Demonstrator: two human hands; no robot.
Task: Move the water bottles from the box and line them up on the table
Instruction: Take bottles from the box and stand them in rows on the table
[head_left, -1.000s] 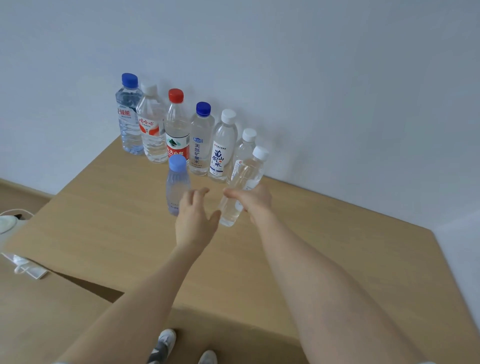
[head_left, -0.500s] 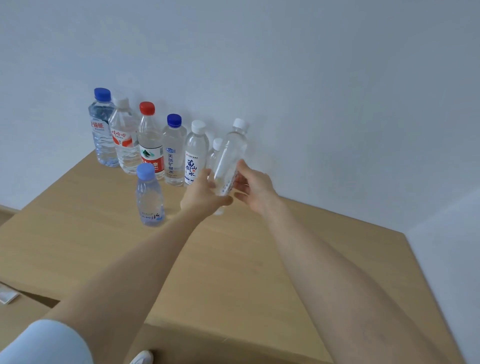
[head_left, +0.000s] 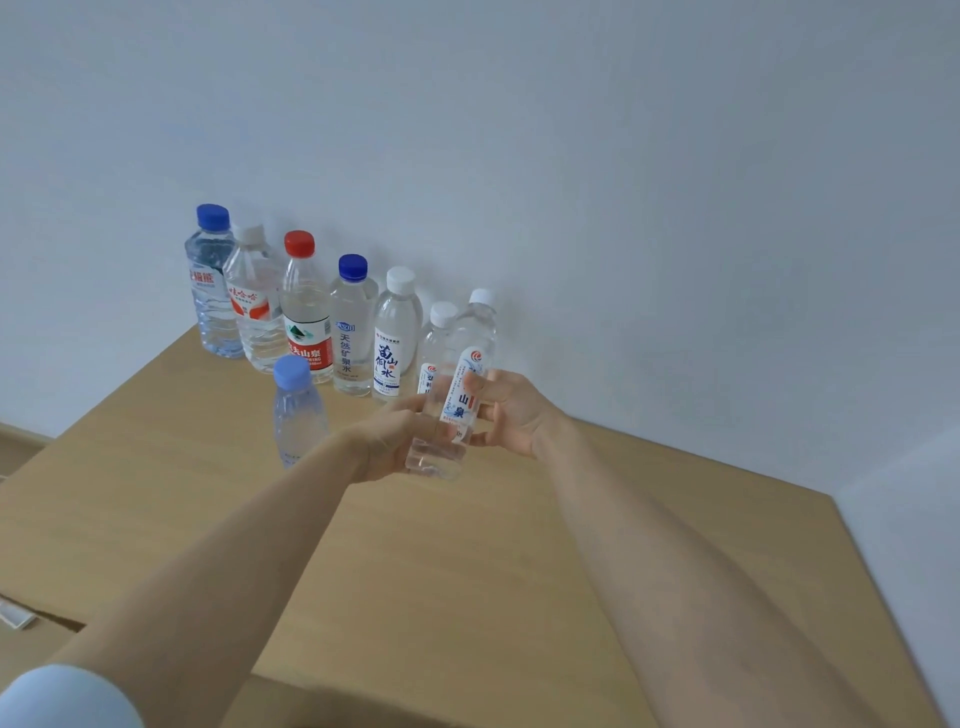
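Pale wall (head_left: 623, 208) backs the wooden table (head_left: 467, 571); bottle row (head_left: 306, 322) lines its back edge. Left hand (head_left: 395, 441) & right hand (head_left: 514, 410) both grip a tilted white-cap bottle (head_left: 462, 395) at the row's right end. Prob. full: heavyish, smooth, thin-walled, so hold mid-body w/o squeezing.

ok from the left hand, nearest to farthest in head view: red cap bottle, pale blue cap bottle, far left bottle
1. pale blue cap bottle, alone in front of the row, beside the left hand.
2. red cap bottle, third in the row.
3. far left bottle, the row's left end.
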